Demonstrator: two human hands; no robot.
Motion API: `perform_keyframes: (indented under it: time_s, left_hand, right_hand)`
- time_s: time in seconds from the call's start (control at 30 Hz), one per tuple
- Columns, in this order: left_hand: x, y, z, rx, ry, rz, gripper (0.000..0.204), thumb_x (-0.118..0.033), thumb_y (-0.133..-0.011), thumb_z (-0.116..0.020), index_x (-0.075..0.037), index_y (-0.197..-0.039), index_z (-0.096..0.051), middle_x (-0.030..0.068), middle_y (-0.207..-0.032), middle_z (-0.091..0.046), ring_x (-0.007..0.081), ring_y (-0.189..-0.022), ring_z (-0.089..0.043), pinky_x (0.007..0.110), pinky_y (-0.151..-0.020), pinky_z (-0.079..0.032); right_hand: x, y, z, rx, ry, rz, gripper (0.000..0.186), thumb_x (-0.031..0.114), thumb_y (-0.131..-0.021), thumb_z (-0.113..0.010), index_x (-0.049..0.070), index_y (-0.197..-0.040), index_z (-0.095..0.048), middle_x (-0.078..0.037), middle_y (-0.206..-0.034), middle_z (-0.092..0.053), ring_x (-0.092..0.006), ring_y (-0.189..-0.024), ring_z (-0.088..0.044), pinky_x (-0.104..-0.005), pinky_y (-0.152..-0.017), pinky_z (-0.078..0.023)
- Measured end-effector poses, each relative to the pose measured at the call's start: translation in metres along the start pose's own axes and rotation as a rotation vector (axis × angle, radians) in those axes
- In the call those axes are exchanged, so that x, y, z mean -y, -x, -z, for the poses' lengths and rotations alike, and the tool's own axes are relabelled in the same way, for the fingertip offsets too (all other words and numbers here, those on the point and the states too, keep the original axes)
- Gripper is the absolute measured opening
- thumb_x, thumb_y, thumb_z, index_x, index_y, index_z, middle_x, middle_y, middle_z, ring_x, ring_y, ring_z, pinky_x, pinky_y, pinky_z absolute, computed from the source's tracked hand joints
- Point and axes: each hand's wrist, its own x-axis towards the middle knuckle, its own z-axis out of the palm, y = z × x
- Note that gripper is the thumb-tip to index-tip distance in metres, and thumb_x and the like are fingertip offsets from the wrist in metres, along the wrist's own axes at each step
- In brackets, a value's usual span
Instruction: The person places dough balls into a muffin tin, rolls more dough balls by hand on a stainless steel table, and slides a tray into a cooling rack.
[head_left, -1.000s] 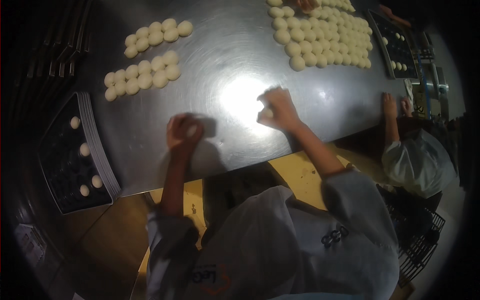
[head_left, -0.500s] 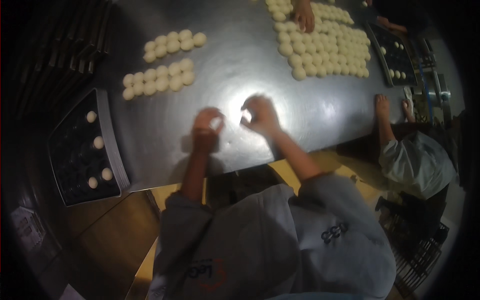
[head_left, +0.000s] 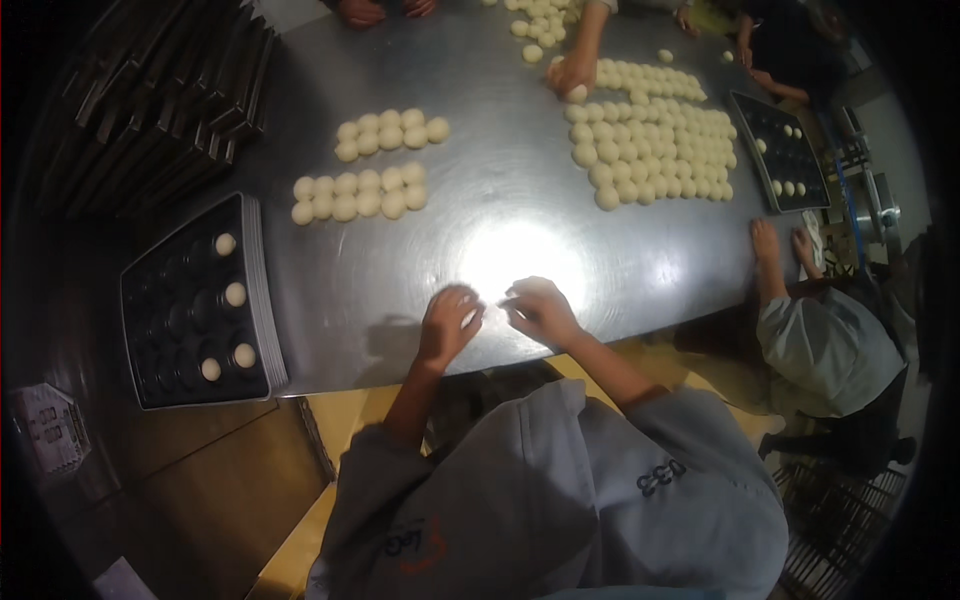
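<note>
My left hand (head_left: 451, 326) and my right hand (head_left: 541, 314) are close together just above the near part of the steel table (head_left: 400, 270). The fingers of each hand curve inward, thumb apart from the forefinger, and I see nothing held in either. Fingertips face each other across a narrow gap, beside a bright glare on the metal. Beyond my left hand lie two blocks of pale round dough balls: a nearer block (head_left: 358, 194) and a farther one (head_left: 390, 134). Far to the right spreads a larger block of dough balls (head_left: 655, 150).
A stack of dark moulded trays (head_left: 190, 310) stands at the left, a few dough balls in its top one. Another dark tray (head_left: 780, 150) with dough balls lies far right. A co-worker's hand (head_left: 572, 75) touches a ball; another person's hand (head_left: 765, 240) rests on the table's right edge.
My view has shifted, so the table and dough appear lower. My hands have come closer together and nearer the table's front edge. The co-worker's hand has moved left at the large block.
</note>
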Motion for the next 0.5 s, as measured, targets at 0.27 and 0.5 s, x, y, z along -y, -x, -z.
perform_keyframes:
  time_s: [0.27,0.5]
  left_hand:
    - [0.011,-0.027,0.027,-0.084,-0.004,0.270,0.016,-0.006,-0.076,-0.077,-0.008,-0.091,-0.073,0.0119,-0.105,-0.070,0.0291,-0.110,-0.065,0.041,-0.097,-0.051]
    - [0.038,0.019,0.018,0.140,-0.141,-0.027,0.007,-0.005,-0.075,-0.075,-0.004,-0.078,-0.069,0.0117,-0.100,-0.071,0.0296,-0.105,-0.066,0.041,-0.093,-0.053]
  right_hand:
    - [-0.037,-0.034,0.017,-0.235,0.213,-0.124,0.021,0.019,-0.075,-0.077,0.010,-0.092,-0.070,-0.010,-0.101,-0.065,-0.0322,-0.098,-0.061,-0.0442,-0.087,-0.047]
    - [-0.038,0.018,0.024,0.014,-0.192,-0.155,0.014,0.015,-0.077,-0.076,0.012,-0.089,-0.070,-0.007,-0.094,-0.067,-0.0292,-0.097,-0.063,-0.0430,-0.092,-0.048]
